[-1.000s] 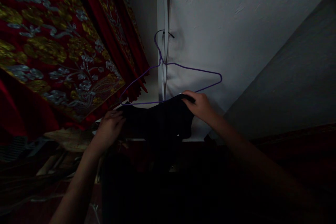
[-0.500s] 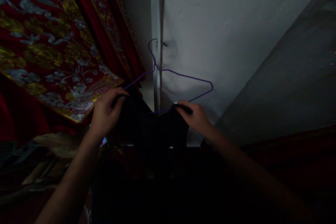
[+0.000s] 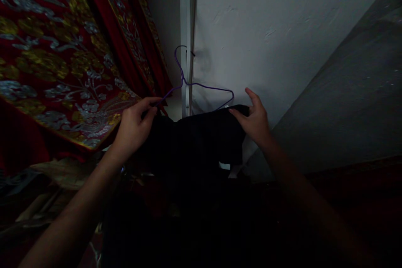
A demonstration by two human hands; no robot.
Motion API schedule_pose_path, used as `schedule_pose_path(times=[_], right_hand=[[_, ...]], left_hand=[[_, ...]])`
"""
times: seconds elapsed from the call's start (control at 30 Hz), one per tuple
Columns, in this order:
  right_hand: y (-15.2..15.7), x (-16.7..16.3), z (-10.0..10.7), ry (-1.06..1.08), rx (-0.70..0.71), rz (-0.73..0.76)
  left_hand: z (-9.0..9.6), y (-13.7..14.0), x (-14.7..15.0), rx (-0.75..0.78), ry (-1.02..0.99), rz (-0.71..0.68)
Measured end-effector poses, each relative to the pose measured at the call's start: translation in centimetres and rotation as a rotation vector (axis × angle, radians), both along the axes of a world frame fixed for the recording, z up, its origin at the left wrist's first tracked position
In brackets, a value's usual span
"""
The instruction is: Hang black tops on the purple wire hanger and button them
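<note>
A thin purple wire hanger [image 3: 201, 86] hangs by its hook from a nail on the white wall. A black garment [image 3: 194, 138] is draped over the hanger's lower bar and falls into the dark below. My left hand [image 3: 133, 127] pinches the garment's left edge near the hanger's left end. My right hand [image 3: 255, 120] rests on the garment's right edge near the hanger's right corner, thumb on the cloth and fingers spread.
A red curtain [image 3: 63, 58] with gold and silver embroidery hangs at the left. A white vertical strip [image 3: 187, 29] runs down the wall behind the hanger. A grey slanted surface [image 3: 345, 100] lies at the right. The lower part of the view is very dark.
The garment has been pulled further up and across the hanger, which has swung. My right hand moved right and up and opened its fingers; my left hand rose a little.
</note>
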State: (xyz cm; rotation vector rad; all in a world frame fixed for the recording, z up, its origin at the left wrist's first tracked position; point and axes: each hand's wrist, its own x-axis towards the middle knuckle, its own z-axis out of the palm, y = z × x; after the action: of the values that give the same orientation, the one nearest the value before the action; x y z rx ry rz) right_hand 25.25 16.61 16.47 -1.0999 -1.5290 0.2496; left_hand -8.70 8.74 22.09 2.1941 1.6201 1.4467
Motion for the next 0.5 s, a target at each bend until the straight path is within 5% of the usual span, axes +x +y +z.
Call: schedule_pose_path(times=[0.2,0.5], right_hand=[[4.9,0.4,-0.2,-0.023,-0.149,-0.005],[3.5,0.3,-1.0,0.085,-0.215,0.092]], left_hand=[[0.3,-0.2,0.4,-0.013,0.014,0.034],[1.3,0.7,-2.2,0.091,0.119,-0.016]])
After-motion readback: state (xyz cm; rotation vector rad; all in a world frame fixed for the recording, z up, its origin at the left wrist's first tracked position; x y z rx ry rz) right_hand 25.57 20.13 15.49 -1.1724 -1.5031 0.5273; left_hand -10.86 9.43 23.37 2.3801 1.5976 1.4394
